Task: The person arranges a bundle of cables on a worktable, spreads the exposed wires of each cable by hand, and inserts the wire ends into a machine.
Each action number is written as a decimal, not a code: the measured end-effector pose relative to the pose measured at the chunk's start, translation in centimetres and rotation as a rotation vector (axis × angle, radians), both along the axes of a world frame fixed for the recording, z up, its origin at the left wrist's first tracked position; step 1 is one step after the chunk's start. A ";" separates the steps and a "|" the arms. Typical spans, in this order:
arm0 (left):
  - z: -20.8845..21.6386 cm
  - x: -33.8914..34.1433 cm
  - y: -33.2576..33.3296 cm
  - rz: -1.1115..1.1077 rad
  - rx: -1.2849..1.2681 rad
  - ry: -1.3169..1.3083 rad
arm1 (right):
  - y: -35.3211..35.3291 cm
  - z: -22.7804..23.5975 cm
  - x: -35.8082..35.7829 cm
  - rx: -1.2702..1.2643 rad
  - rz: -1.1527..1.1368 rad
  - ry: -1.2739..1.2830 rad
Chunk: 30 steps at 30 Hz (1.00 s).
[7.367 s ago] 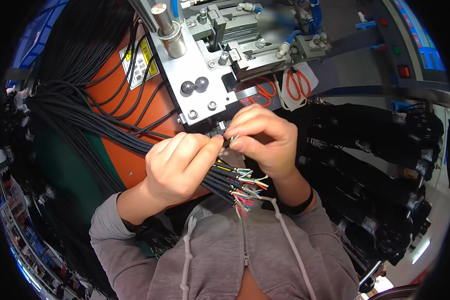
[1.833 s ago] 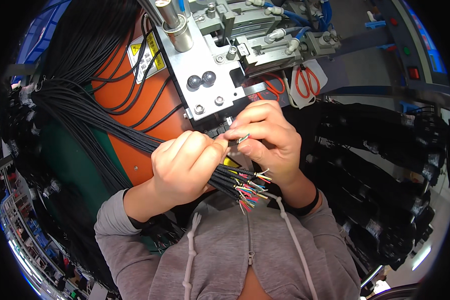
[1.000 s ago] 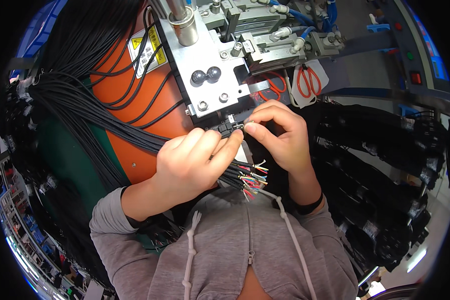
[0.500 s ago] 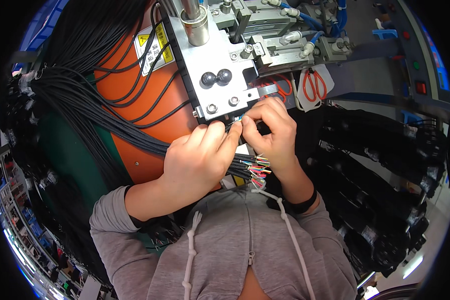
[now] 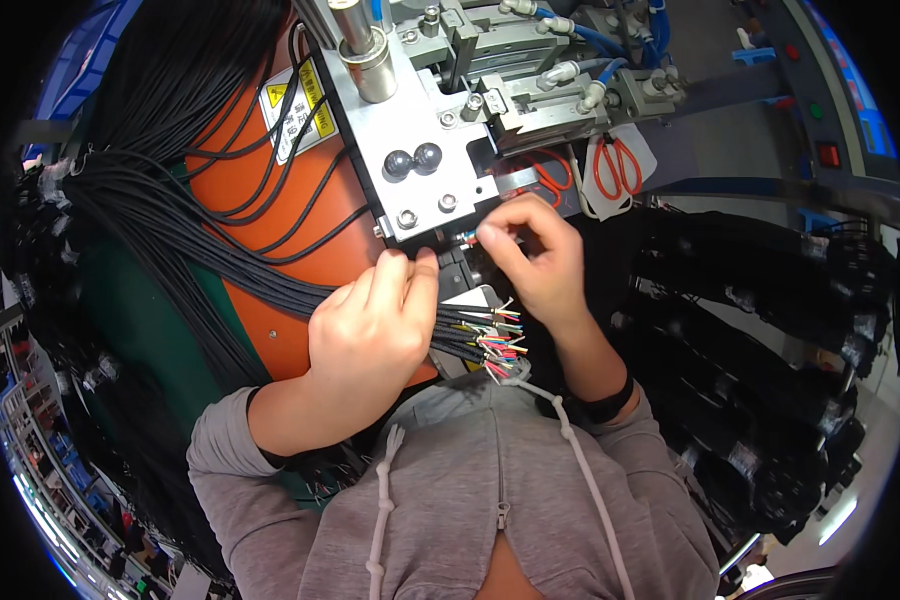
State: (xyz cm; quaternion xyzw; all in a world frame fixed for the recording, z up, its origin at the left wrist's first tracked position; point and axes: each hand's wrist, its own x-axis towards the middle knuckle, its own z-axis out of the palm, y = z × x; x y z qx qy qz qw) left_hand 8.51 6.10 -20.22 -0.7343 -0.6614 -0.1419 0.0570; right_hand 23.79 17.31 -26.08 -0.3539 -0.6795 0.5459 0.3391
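My left hand (image 5: pixel 370 325) is closed at the front lower edge of a silver metal press block (image 5: pixel 425 190). Its fingertips press in under the block, and whatever they grip is hidden. Beneath this hand passes a bundle of black cables (image 5: pixel 270 275), whose stripped ends (image 5: pixel 500 340) fan out in thin coloured wires. My right hand (image 5: pixel 540 262) pinches a few short coloured wires (image 5: pixel 467 238) beside the block's lower right corner. A dark metal fixture (image 5: pixel 457 270) shows between the two hands.
Orange (image 5: pixel 270 220) machine housing carries a yellow warning label (image 5: pixel 300 110). Pneumatic cylinders with blue hoses (image 5: pixel 600 45) sit behind. Red-handled scissors (image 5: pixel 618 168) lie at the right. Thick black cable bundles (image 5: pixel 760 330) hang on the right side. Red and green buttons (image 5: pixel 828 155) are on the far-right frame.
My left hand has drawn back left, away from my right hand, uncovering the dark fixture between them. My right hand stays at the wires, its fingers slightly shifted. The whole view has moved a little.
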 end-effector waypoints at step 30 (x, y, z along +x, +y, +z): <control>0.1 -0.7 1.3 -0.209 0.308 -0.314 | -1.4 4.2 0.1 0.418 0.003 0.162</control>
